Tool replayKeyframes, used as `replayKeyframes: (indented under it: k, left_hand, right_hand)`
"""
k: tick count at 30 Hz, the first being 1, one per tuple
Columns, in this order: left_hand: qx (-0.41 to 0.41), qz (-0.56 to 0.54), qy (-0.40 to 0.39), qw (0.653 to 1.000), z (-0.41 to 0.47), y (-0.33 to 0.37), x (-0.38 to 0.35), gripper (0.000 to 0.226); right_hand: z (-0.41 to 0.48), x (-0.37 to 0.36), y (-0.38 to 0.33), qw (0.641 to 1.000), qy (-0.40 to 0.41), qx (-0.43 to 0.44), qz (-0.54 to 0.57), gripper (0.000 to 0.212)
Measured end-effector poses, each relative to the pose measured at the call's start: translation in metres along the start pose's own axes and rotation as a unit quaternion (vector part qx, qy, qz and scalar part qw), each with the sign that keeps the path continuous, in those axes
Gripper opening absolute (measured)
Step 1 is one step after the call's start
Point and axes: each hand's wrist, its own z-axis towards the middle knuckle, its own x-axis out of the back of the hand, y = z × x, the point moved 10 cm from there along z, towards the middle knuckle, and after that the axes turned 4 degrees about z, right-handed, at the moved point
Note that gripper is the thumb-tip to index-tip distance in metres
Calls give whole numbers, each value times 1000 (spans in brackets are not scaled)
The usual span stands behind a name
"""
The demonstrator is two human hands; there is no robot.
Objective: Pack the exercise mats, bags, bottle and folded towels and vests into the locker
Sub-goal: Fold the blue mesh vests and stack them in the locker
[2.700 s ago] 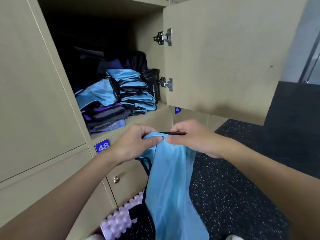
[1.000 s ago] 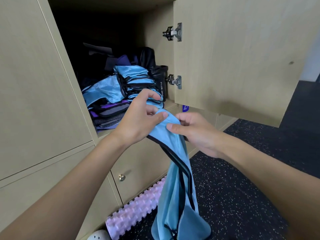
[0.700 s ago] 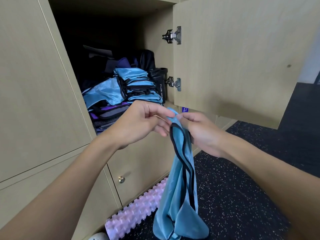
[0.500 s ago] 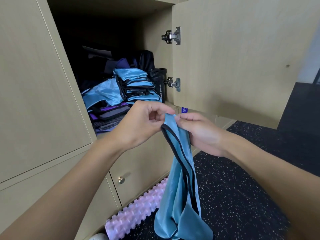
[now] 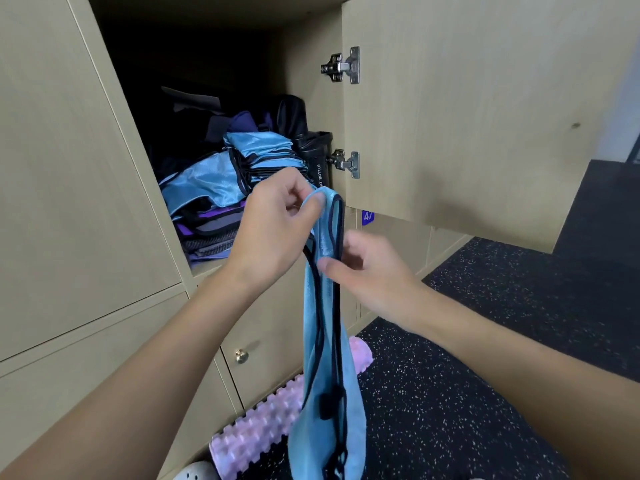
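Observation:
A light blue vest (image 5: 325,358) with black trim hangs lengthwise in front of the open locker (image 5: 194,98). My left hand (image 5: 273,223) pinches its top fold between thumb and fingers. My right hand (image 5: 367,268) is lower, its thumb and fingers closed on the vest's black-trimmed edge. Inside the locker lie a stack of folded blue vests (image 5: 263,150), another blue vest (image 5: 204,183) over purple and grey folded towels (image 5: 211,230), a black bottle (image 5: 317,157) at the right wall, and dark bags (image 5: 242,119) behind.
The locker door (image 5: 485,109) stands open to the right above my right hand. A pink ridged foam roller (image 5: 256,434) lies on the speckled black floor (image 5: 485,341) at the foot of the lockers. Shut lockers with a brass knob (image 5: 241,356) sit below.
My hands gathered the vest into a narrow hanging strip. My right hand has slid down from the top fold to the edge lower on the vest, while my left keeps the top.

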Motion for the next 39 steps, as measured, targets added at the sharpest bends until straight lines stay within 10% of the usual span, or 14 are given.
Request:
replayKeyframes:
  k: [15, 24, 30, 34, 39]
  left_hand:
    - [-18, -6, -148, 989, -8, 4, -14, 10]
    - [203, -260, -185, 926, -18, -12, -36, 34]
    - [78, -102, -177, 976, -17, 6, -25, 23]
    - [-32, 196, -87, 976, -9, 5, -13, 13]
    - [-61, 122, -143, 980, -10, 3, -25, 12]
  right_hand:
    - [16, 42, 7, 991, 110, -16, 71, 22]
    - [-2, 47, -26, 978, 166, 106, 71, 11]
    - [0, 33, -8, 984, 148, 92, -41, 18]
    - [4, 29, -2, 989, 128, 70, -23, 29]
    - [6, 26, -7, 990, 113, 77, 17, 25]
